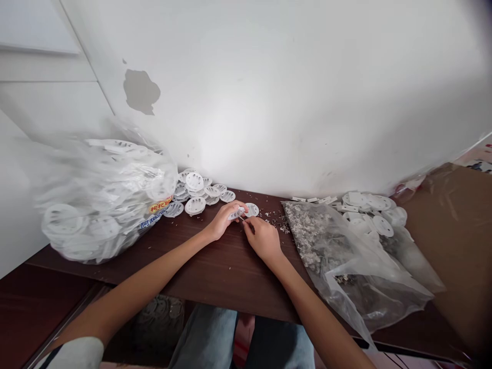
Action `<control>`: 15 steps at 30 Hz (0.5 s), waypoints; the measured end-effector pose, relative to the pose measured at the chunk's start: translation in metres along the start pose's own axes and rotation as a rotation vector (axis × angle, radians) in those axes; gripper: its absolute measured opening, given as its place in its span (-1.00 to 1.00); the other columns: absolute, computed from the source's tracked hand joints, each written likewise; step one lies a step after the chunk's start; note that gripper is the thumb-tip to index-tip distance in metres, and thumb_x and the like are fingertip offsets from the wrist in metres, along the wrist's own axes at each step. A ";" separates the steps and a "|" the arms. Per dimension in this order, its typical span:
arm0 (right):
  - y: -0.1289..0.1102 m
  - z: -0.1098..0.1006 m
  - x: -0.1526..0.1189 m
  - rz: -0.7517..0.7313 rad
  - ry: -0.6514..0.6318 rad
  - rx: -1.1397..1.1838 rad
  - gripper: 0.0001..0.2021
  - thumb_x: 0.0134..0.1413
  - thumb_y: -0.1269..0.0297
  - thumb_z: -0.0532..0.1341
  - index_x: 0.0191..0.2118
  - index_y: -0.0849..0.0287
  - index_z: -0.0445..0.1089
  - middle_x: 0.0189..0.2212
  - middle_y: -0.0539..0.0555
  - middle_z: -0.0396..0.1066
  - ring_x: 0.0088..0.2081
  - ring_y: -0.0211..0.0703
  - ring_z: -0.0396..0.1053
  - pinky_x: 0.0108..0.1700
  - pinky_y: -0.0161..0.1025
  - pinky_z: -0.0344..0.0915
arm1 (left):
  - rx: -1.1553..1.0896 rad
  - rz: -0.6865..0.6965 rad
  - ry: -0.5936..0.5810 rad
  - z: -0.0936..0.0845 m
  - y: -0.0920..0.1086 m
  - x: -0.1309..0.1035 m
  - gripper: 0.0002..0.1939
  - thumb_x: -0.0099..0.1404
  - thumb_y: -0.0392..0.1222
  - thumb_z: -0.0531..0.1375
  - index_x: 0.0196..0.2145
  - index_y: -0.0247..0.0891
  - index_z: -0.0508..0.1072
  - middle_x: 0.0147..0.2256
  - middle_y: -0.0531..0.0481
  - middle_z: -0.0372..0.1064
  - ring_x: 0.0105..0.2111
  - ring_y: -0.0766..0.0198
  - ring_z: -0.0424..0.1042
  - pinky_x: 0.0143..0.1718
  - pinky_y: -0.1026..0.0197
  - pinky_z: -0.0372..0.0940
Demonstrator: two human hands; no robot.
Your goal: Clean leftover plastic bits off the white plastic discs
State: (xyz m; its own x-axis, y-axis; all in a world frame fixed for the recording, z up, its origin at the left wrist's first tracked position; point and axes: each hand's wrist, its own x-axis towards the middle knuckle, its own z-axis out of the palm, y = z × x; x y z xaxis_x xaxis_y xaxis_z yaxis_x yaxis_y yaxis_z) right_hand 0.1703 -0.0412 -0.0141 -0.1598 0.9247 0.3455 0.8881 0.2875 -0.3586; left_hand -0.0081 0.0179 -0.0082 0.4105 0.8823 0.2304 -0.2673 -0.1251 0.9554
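The grip of the left hand (223,221) is clamped, in the head view, on 1 white slotted disc (232,215), which is held tilted just above the tabletop (215,271), probably so that its near edge is kept within reach of the other hand. The right hand (264,238) is brought up to that edge with its fingertips close together; whether anything is pinched there cannot be told. A flat disc (252,209) is laid just beyond the hands.

A heap of discs (195,205) is gathered to the left, beside a clear bag of discs (103,225), perhaps for easy picking up. To the right, small scraps (274,219) are scattered (some quite dark) near a bag of fragments (307,230), apparently placed close for collecting them. Behind that bag, more discs (383,225) are piled by the wall (269,102).
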 end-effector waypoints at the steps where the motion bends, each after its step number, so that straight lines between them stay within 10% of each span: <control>1: 0.000 0.000 0.000 0.006 0.004 0.009 -0.79 0.49 0.19 0.15 -0.08 0.06 0.53 -0.18 0.06 0.63 -0.23 -0.12 0.55 -0.27 -0.29 0.17 | 0.018 -0.003 -0.003 0.000 0.001 0.000 -0.65 0.44 0.06 0.17 -0.14 -0.25 0.59 -0.11 -0.13 0.48 -0.14 0.12 0.43 -0.21 0.20 0.25; 15: 0.000 0.002 0.001 0.025 -0.003 0.096 -0.79 0.46 0.22 0.14 -0.09 0.09 0.53 -0.21 0.09 0.62 -0.21 -0.10 0.55 -0.19 -0.29 0.26 | 0.115 0.008 -0.061 0.006 0.004 -0.003 -0.67 0.47 0.09 0.15 -0.09 -0.22 0.52 -0.15 -0.09 0.43 -0.13 0.14 0.41 -0.10 0.16 0.28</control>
State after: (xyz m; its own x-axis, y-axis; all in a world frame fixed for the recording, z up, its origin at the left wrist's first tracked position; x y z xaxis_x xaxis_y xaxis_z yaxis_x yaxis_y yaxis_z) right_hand 0.1695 -0.0397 -0.0156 -0.1390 0.9326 0.3330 0.8467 0.2863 -0.4484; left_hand -0.0053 0.0123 -0.0036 0.4619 0.8522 0.2458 -0.1710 -0.1864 0.9675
